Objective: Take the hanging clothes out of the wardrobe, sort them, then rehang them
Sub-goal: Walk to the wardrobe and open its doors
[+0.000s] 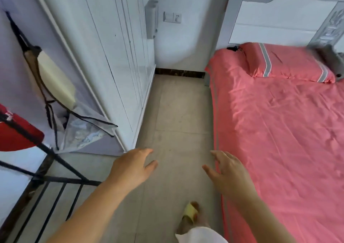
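A white wardrobe (111, 43) with shut doors runs along the left side. No hanging clothes show. My left hand (133, 165) reaches forward over the floor, fingers relaxed and empty, a short way from the wardrobe's near corner. My right hand (228, 172) is held out beside the edge of the bed (279, 131), fingers spread and empty. Both hands hover apart over the aisle between wardrobe and bed.
A pink sheet and pillow (286, 64) cover the bed at right. A hanging organiser (54, 86) with a cream item and a clear pouch sits on the wardrobe's side panel. A black metal rack (55, 177) with a red object (16, 133) stands at left. A tiled floor aisle (176, 112) runs ahead.
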A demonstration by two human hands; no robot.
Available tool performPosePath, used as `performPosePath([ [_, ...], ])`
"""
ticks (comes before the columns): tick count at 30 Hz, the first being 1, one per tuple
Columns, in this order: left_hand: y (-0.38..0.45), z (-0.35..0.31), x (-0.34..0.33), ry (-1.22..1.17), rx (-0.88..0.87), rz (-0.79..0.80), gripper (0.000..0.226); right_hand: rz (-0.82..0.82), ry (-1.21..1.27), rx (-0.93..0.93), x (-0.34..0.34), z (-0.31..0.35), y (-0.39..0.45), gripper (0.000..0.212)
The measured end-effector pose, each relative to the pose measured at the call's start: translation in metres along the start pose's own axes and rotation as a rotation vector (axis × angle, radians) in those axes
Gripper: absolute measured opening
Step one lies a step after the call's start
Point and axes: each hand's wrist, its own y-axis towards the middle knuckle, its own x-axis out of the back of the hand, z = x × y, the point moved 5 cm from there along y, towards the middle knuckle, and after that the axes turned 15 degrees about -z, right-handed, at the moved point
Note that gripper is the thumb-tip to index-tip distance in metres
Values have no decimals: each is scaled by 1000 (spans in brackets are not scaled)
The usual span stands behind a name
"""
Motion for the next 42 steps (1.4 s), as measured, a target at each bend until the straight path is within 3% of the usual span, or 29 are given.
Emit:
performPosePath([
  [10, 299, -42, 0, 1, 60, -48, 47, 60, 23, 49, -32, -18, 320, 52],
  [15, 394, -53, 9, -43, 118, -56, 47, 113, 30, 79, -39, -4, 429, 51],
  [20, 526, -32, -4, -66, 233, -49, 49, 180, 10, 167, -71, 15, 579, 51],
  [25, 683, -13, 0, -56, 231, -94, 52, 177, -28, 279, -95, 56, 739, 53],
  [32, 884, -7, 47, -61, 238, -215, 50, 158, 16, 438, -111, 128, 937, 51],
  [37, 967, 0, 70, -45, 299, -357, 51, 171, 143, 552, -124, 162, 1032, 53],
  [42, 1021, 7, 90, -46, 483, -517, 52, 249, 215, 765, -139, 202, 1122, 51],
])
